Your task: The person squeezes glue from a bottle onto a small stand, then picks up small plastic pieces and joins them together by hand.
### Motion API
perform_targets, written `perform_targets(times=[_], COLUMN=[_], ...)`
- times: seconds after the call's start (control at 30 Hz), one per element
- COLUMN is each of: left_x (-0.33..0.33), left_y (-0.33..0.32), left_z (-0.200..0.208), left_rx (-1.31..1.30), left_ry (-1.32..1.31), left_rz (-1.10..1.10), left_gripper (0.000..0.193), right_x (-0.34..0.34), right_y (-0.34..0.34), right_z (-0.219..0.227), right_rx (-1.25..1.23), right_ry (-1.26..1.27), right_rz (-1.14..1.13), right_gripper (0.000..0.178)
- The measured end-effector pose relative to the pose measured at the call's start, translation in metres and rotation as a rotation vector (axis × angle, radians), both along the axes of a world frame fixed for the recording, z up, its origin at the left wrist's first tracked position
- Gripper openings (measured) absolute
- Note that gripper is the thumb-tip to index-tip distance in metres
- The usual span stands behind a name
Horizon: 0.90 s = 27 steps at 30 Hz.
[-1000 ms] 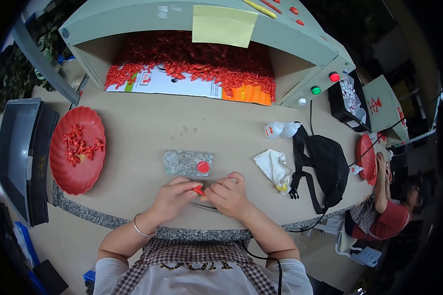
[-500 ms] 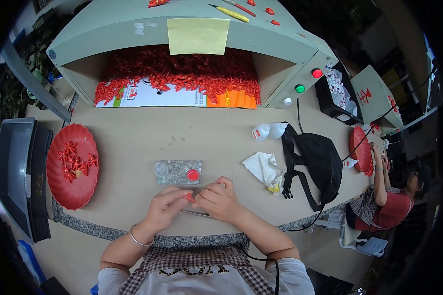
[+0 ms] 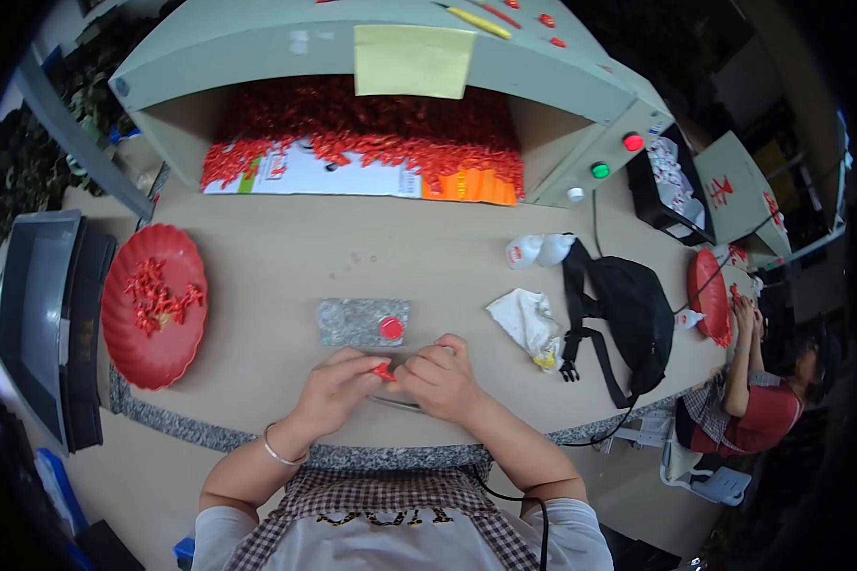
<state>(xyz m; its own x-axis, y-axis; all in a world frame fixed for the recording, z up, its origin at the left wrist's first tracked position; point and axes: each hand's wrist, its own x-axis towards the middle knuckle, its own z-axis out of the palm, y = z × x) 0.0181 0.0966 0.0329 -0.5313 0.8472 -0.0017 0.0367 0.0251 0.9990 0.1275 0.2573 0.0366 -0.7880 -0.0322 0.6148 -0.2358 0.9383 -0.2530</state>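
Near the front edge of the table, my left hand [image 3: 343,388] pinches a small red figure-like piece [image 3: 383,372] between thumb and fingers. My right hand [image 3: 440,383] is closed just beside it, fingertips against or very near the piece's right end; what lies inside its curled fingers is hidden. A thin, curved grey strip [image 3: 396,404] shows below and between the hands; whether it is held or lies on the table I cannot tell. Just beyond my hands sits a speckled grey stone block [image 3: 349,324] with a round red cap [image 3: 390,328] on it.
A scalloped red tray [image 3: 195,328] with small red pieces stands left, beside grey bins [image 3: 33,333]. A pale green booth [image 3: 290,59] holds a heap of red pieces [image 3: 381,133]. White bottles [image 3: 524,252], a cloth [image 3: 526,324] and a black bag [image 3: 633,309] lie right. A co-worker [image 3: 757,404] sits far right.
The whole view has shifted, so the scene sits a little further right and higher. My hands stay together around the red piece, which is turned slightly.
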Motion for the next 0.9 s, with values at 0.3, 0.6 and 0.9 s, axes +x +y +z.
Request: perform_targets(times=[0.3, 0.6, 0.9], left_x=[0.001, 0.001, 0.002], left_y=[0.004, 0.003, 0.008], left_z=[-0.004, -0.006, 0.007], left_rx=[0.120, 0.128, 0.170], left_ry=[0.036, 0.046, 0.462], left_rz=[-0.015, -0.020, 0.021], left_gripper=[0.024, 0.025, 0.033], right_x=[0.004, 0.002, 0.007], right_y=[0.002, 0.003, 0.003], right_z=[0.002, 0.005, 0.012], right_rx=[0.064, 0.105, 0.265], right_ry=[-0.022, 0.000, 0.068], right_rz=[-0.026, -0.031, -0.045], right_gripper=[0.019, 0.018, 0.020])
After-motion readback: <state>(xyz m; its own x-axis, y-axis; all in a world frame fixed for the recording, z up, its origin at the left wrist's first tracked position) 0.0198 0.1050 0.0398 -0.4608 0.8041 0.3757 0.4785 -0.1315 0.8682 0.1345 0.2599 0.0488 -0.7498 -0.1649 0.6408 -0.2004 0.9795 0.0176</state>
